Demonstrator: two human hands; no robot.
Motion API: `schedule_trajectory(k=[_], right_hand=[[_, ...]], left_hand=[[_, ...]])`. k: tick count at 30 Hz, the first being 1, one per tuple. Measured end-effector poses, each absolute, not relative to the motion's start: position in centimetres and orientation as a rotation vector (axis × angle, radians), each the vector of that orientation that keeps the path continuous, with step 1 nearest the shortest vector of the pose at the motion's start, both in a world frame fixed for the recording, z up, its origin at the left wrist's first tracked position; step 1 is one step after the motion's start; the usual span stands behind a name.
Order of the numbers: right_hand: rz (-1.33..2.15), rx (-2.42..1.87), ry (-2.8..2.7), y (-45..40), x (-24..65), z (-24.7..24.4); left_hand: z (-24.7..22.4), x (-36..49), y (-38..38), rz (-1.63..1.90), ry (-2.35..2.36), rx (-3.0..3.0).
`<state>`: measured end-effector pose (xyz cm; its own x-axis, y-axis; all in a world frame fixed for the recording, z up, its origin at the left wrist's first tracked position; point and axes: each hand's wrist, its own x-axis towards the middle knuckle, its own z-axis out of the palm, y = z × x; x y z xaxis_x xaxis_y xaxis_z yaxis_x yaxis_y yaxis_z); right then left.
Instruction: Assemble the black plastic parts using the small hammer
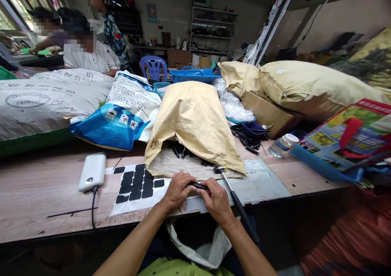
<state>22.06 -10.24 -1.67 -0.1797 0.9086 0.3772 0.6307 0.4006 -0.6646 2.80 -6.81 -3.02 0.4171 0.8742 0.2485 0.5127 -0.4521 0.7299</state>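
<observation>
Watching remotely, I see the black piece (198,185) just below the frame's center, its long axis running nearly left-right; left hand (177,191) and right hand (217,200) grip opposite ends, neither nearer.

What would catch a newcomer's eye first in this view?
Probably the big tan sack in the middle of the table, its open mouth facing the wearer with dark pieces inside. Just in front of it, the left hand and right hand hold a small black piece between them. A hammer lies beside the right hand, and a bright blue-and-white bag sits left of the sack.
</observation>
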Motion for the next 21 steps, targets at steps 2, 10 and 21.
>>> schedule_trajectory(k=[2,10,21], right_hand=[[0.445,-1.306,-1.899,-10.2,21.9,-1.8],[0.479,-1.29,-1.9,-10.2,22.0,-1.8],[0.579,-1.268,-1.844,-10.5,22.9,-1.5]], left_hand=[[-3.1,2.7,-6.8,0.854,1.173,2.116],[-2.9,2.8,-6.8,0.843,1.17,2.129],[-2.9,2.8,-6.9,0.867,1.176,2.105]])
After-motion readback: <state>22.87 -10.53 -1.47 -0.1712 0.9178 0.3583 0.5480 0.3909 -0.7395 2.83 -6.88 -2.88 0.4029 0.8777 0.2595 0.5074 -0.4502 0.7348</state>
